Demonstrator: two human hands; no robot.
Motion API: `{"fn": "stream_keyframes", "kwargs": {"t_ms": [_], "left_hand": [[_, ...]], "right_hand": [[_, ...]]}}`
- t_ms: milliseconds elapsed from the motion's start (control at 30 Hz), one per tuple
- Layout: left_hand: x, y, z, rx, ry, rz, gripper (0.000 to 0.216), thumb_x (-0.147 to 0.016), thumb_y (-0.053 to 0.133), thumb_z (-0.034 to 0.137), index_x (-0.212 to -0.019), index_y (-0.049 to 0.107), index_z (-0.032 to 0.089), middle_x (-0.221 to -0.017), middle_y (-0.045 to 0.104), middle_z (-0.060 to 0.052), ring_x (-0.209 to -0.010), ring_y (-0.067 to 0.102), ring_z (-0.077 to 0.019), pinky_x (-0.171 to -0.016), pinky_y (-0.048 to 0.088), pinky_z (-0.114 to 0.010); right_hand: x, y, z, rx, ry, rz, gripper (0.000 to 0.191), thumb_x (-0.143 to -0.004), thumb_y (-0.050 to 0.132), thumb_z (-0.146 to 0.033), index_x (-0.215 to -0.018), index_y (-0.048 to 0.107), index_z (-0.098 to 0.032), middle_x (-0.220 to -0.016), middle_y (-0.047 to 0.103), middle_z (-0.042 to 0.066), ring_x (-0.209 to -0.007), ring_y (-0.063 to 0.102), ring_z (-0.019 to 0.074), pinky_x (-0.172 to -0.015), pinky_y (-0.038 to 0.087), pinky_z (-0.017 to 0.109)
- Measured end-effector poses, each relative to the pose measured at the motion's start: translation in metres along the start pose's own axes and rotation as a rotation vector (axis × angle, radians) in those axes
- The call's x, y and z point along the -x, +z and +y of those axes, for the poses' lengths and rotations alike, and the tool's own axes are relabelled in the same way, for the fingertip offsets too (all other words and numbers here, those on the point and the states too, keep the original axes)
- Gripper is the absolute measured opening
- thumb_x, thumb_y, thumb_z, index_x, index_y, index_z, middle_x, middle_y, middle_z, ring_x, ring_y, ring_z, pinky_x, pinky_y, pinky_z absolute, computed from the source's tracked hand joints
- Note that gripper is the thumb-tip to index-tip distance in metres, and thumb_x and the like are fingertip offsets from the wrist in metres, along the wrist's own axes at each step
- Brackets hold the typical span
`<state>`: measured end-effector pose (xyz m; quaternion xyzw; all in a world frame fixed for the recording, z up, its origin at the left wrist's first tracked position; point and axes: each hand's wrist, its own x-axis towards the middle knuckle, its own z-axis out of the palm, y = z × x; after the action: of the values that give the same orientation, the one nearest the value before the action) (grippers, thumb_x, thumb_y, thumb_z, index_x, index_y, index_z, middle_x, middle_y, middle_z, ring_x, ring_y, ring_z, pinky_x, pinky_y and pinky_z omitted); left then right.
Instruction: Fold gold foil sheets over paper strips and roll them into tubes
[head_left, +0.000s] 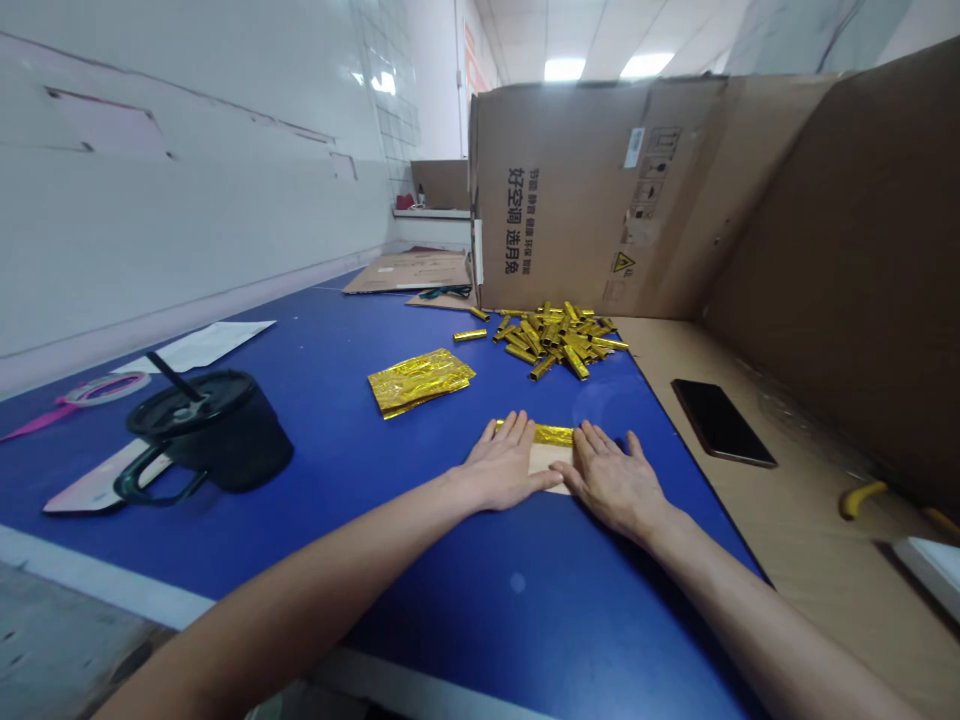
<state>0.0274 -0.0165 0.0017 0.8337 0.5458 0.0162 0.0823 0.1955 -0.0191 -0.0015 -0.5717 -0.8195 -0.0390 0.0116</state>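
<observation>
My left hand [504,462] and my right hand [611,474] lie flat, fingers stretched out, side by side on the blue table [360,430]. Both press on a strip of gold foil [553,434] that lies over a pale piece of card [549,458] between them. Neither hand grips anything. Behind the hands lies a heap of several rolled gold foil sticks [559,337]. To the left of it rests a stack of flat gold foil sheets [420,380].
A black mug with lid and straw [210,430] stands at the left, near a roll of tape [105,388] and white paper [202,345]. A big cardboard box [600,200] walls the back and right. A black phone [721,421] lies on cardboard.
</observation>
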Motion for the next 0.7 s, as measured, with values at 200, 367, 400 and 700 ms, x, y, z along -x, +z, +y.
{"fn": "stream_keyframes", "kwargs": {"t_ms": [200,367,400,700], "left_hand": [[0.011,0.000,-0.006,-0.062,-0.058,-0.005,0.093,-0.071,0.016,0.073,-0.134,0.014,0.004,-0.140,0.008,-0.017,-0.128,0.004,-0.0284,-0.101,0.008,-0.046],[0.017,0.002,0.011,-0.094,-0.065,-0.005,0.103,-0.064,0.018,0.079,-0.133,0.014,0.002,-0.139,0.008,-0.020,-0.127,0.002,-0.0332,-0.100,0.007,-0.049],[0.018,0.003,0.015,-0.096,-0.060,-0.005,0.104,-0.063,0.020,0.079,-0.133,0.014,0.002,-0.139,0.008,-0.021,-0.127,0.001,-0.0338,-0.100,0.007,-0.050],[0.023,0.004,0.029,-0.070,0.063,-0.024,0.092,-0.071,0.027,0.068,-0.135,0.004,0.007,-0.139,0.007,-0.021,-0.127,0.000,-0.0338,-0.097,0.004,-0.056]], "right_hand": [[-0.005,0.002,0.011,-0.003,0.021,0.004,0.065,-0.083,0.021,-0.052,-0.127,0.035,-0.006,-0.133,0.033,0.018,-0.122,0.028,0.0276,-0.096,0.008,0.054],[-0.006,-0.002,0.013,-0.026,0.082,0.158,0.065,-0.083,0.023,-0.051,-0.127,0.034,-0.004,-0.134,0.031,0.019,-0.124,0.024,0.0285,-0.097,0.009,0.055],[-0.004,-0.004,0.010,-0.052,0.040,0.191,0.064,-0.084,0.023,-0.050,-0.129,0.031,-0.005,-0.136,0.028,0.018,-0.125,0.021,0.0272,-0.098,0.009,0.054],[0.008,-0.008,-0.015,-0.420,-0.347,-0.052,0.065,-0.085,0.019,-0.052,-0.134,0.020,-0.009,-0.138,0.026,0.013,-0.127,0.019,0.0197,-0.102,0.016,0.039]]}}
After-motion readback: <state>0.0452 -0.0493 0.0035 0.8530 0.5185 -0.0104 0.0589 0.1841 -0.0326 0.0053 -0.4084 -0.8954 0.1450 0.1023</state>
